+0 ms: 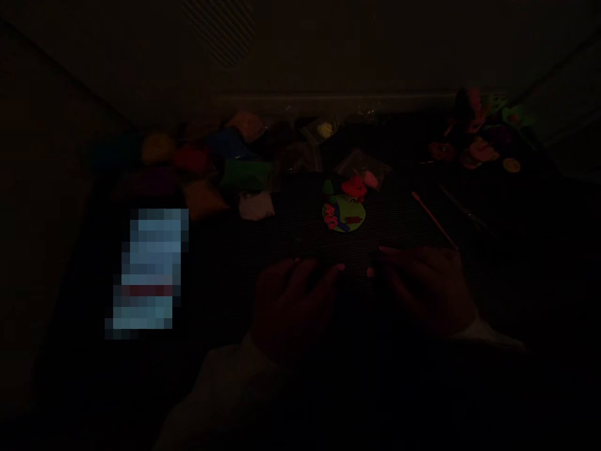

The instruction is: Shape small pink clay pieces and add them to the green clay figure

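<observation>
The light is very low, so details are hard to make out. My left hand (295, 300) rests palm down over the dark table, its fingers bent and thumb apart, with no held thing visible. Opposite it, my right hand (427, 285) points inward; a gap shows between its thumb and forefinger. Just beyond both hands lies a round green clay disc (354, 208) with a blue band, small pink flowers and a brown bar on it. A red clay piece (354, 186) sits at its far edge. Behind my right hand lies a thin pink stick tool (434, 219).
A lit phone-like screen (150, 269), pixelated, lies at left. Several bags of coloured clay, including a green one (247, 175) and a white lump (256, 205), spread along the back left. Colourful clay pieces (483, 150) stand back right. Scissors (469, 215), faintly seen, lie nearer.
</observation>
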Demonstrator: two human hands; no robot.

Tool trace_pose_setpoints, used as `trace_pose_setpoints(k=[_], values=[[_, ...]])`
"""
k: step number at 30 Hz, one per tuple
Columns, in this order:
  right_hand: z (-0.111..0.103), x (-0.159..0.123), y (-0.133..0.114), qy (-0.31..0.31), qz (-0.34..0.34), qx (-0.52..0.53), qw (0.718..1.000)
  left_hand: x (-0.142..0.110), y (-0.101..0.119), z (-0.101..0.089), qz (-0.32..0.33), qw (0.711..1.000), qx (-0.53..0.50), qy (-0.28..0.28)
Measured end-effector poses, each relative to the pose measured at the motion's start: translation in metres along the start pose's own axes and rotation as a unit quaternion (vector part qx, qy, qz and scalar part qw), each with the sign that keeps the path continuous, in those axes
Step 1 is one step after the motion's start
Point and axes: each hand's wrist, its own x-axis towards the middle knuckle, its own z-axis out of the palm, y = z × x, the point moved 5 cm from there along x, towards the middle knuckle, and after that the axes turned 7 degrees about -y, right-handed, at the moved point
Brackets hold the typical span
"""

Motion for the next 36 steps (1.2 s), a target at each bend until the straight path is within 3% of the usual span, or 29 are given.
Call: trace_pose_setpoints(k=[19,36], values=[[0.0074,0.0085,-0.0054,-0.073,-0.009,-0.001,0.997,-0.0013,-0.0031,-0.0015,0.003,0.998,-0.056,0.028],[0.0078,0.0049,-0.004,-0.045,-0.03,0.002,0.999,-0.0025,-0.0053,-0.0034,0.0,0.997,-0.072,0.042]])
